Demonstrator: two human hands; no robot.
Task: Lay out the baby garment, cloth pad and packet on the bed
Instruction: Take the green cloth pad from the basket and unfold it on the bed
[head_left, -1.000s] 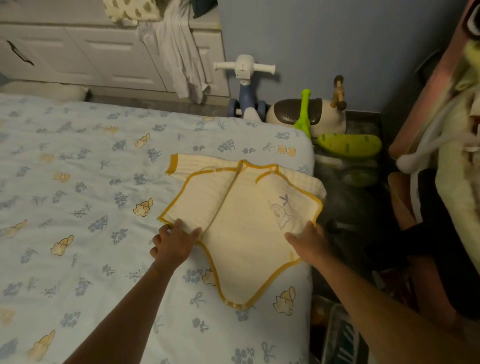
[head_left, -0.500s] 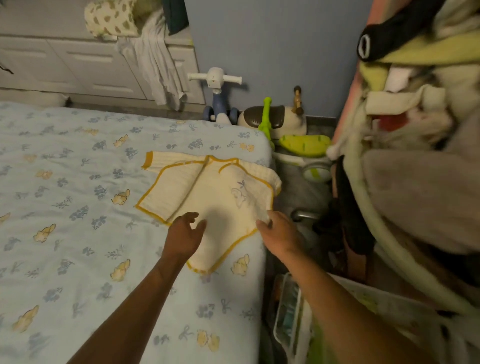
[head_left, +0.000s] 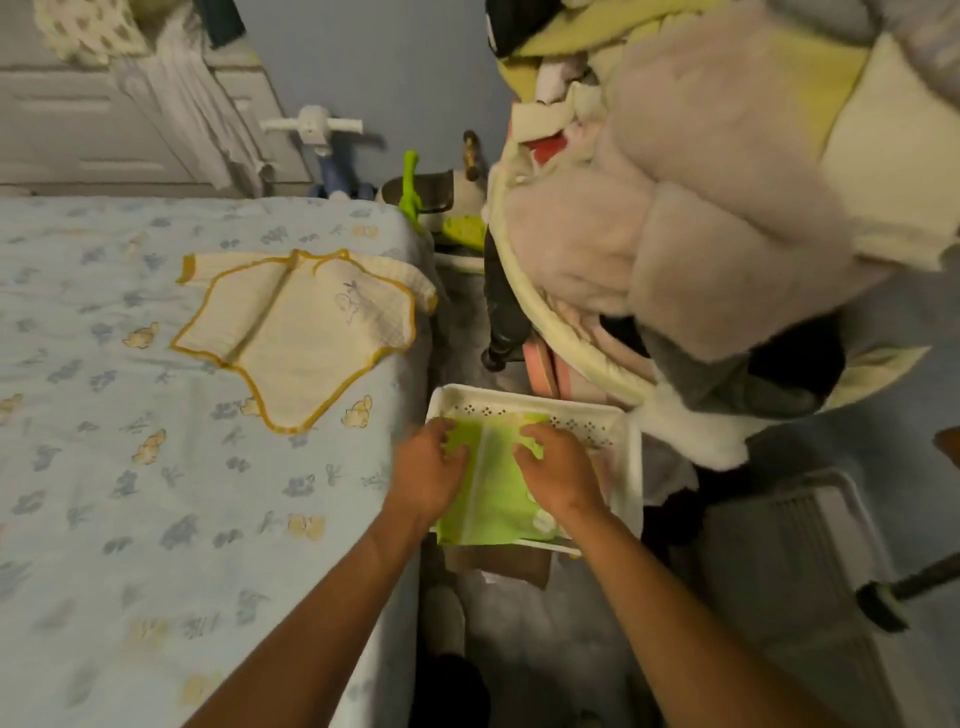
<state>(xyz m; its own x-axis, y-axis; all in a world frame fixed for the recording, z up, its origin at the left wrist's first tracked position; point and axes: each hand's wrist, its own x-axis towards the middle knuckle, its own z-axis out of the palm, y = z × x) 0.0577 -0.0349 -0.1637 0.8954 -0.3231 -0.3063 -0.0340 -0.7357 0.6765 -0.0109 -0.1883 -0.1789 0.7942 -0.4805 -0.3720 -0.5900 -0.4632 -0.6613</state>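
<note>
While both hands press on the green packet in the white basket, left hand and right hand lie fingers curled on top, not visibly clamping. Lifted like this, it may sag or slip. Its long axis runs away from the person. The baby garment lies flat on the bed.

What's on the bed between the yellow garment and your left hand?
Nothing but printed bedsheet in the head view. The yellow-trimmed garment ends short of the left hand, which rests on the green packet in the white basket beside the bed.
</note>
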